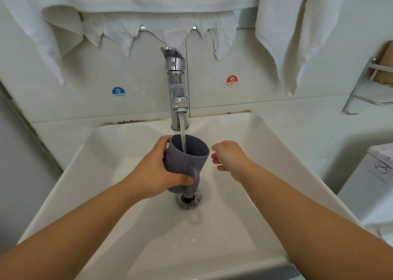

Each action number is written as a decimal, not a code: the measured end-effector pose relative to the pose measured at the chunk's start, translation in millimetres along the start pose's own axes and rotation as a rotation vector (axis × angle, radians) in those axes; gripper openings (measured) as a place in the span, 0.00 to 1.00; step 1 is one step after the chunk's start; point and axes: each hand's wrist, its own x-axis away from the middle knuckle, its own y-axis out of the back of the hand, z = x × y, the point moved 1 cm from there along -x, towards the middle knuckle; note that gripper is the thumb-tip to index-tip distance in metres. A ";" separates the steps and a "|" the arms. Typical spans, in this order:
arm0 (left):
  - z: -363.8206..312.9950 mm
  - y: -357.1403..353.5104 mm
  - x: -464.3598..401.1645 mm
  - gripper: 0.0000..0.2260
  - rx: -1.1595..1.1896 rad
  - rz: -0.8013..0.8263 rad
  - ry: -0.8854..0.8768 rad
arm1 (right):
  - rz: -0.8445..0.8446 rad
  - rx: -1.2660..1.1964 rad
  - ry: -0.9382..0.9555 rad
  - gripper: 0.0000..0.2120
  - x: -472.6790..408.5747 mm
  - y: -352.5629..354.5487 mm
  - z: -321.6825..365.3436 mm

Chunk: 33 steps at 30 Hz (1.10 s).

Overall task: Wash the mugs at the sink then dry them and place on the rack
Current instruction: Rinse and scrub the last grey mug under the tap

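The left hand (158, 169) is wrapped around the side of a grey-blue mug (185, 162), with the thumb laid across the lower wall next to the handle and the fingers curled behind the far side. The mug is held upright, tipped slightly toward the camera, over the basin of a white sink (265, 152), directly above the drain (188, 199), which is partly hidden by the mug's handle. A stream of water (182, 131) is received into the mug's open mouth from the spout of a chrome faucet (177, 84) mounted at the back edge of the sink. The right hand (228, 155) is held just beside the mug, apart from it, palm down, with fingers loosely bent and nothing in its grasp. On the tiled wall behind the faucet, a round blue sticker marked COLD (118, 92) is fixed to the left and a round red sticker marked HOT (232, 81) to the right. White towels (297, 35) and cloths are draped above the faucet, across the top of the view. A metal wire rack (370, 88) is seen on the white table (297, 126) at the far right, and part of a white appliance (374, 184) is visible below it at the right edge.
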 end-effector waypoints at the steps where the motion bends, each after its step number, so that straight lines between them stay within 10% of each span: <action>1: 1.5 -0.5 0.4 0.38 0.012 -0.011 0.005 | 0.000 0.010 0.000 0.14 0.1 0.0 0.1; 23: 21.4 6.0 5.8 0.39 -0.151 0.079 0.025 | 0.053 -0.051 -0.015 0.06 -2.6 4.7 -0.8; 33: -5.3 40.5 -10.9 0.43 -1.567 0.116 -0.699 | 0.034 0.085 0.128 0.17 -5.4 -0.2 -6.2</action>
